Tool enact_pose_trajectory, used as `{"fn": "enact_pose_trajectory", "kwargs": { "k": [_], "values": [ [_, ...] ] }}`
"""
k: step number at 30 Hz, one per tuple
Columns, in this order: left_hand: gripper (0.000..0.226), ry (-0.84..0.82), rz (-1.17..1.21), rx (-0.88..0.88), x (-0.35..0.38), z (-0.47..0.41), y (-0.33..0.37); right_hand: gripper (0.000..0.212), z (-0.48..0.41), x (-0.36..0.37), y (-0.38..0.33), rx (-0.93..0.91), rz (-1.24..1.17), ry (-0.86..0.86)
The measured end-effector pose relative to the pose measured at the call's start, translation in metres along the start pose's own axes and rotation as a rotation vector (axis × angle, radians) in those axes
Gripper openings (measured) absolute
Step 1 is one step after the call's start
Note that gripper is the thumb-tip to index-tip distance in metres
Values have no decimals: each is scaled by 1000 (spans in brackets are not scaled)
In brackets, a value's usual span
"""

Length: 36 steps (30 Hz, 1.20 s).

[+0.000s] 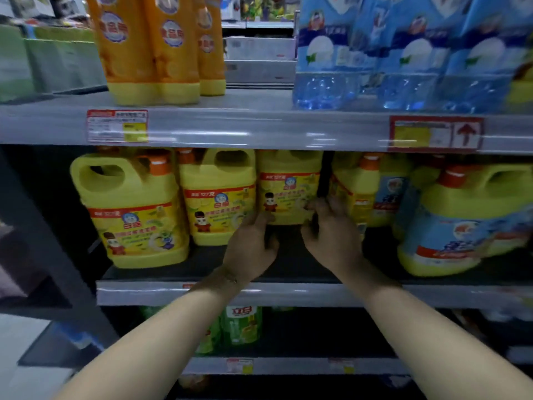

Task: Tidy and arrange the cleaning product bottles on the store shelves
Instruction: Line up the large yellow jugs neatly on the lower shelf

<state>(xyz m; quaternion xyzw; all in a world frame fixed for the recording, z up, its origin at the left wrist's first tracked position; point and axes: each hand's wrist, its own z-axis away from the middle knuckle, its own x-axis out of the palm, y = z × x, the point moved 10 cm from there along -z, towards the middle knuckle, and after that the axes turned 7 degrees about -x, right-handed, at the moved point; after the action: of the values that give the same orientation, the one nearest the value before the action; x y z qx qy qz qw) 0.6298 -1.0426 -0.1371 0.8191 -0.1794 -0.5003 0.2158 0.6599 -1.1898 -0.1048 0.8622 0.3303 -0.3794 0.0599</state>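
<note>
On the middle shelf (288,294) stand several yellow detergent jugs with orange caps. Both my hands reach deep into the shelf and grip one yellow jug (288,189) set far back in the row. My left hand (251,243) holds its lower left corner and my right hand (328,226) wraps its lower right side. Left of it stand a second jug (217,197) and a larger-looking front jug (129,209). On the right are more yellow jugs, one with a blue label (461,226).
The top shelf (259,125) carries orange bottles (153,47) on the left and blue shrink-wrapped bottles (403,53) on the right, with price tags on its edge. Green bottles (240,324) stand on the shelf below. A dark upright frames the left side.
</note>
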Motion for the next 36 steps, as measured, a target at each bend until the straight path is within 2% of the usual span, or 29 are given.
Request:
{"fn": "enact_pose_trajectory", "kwargs": {
  "k": [4,7,11,15,18,23,26,29,31,36],
  "values": [
    [42,-112,111,-4,41,-15,32,51,23,-30,79,342,-91,239],
    [39,-168,136,8,59,-17,41,64,28,-17,107,497,-266,249],
    [38,-221,154,-25,73,-20,37,70,23,4,117,594,-420,196],
    [36,-236,184,-78,74,-23,26,60,18,14,114,632,-567,154],
    [41,-281,250,-197,77,-26,10,60,21,11,118,646,-643,146],
    [70,-389,533,-391,86,-32,-5,62,44,4,112,616,-904,187],
    [90,-459,610,-372,88,-33,-2,66,56,5,100,579,-1101,157],
    [97,-531,660,-294,85,-27,6,64,54,6,82,512,-1269,91],
    [96,-471,699,-257,74,-24,2,67,49,9,70,462,-1327,25],
    [81,-183,760,-223,22,-7,-25,77,32,37,35,453,-1449,-181]
  ]
}}
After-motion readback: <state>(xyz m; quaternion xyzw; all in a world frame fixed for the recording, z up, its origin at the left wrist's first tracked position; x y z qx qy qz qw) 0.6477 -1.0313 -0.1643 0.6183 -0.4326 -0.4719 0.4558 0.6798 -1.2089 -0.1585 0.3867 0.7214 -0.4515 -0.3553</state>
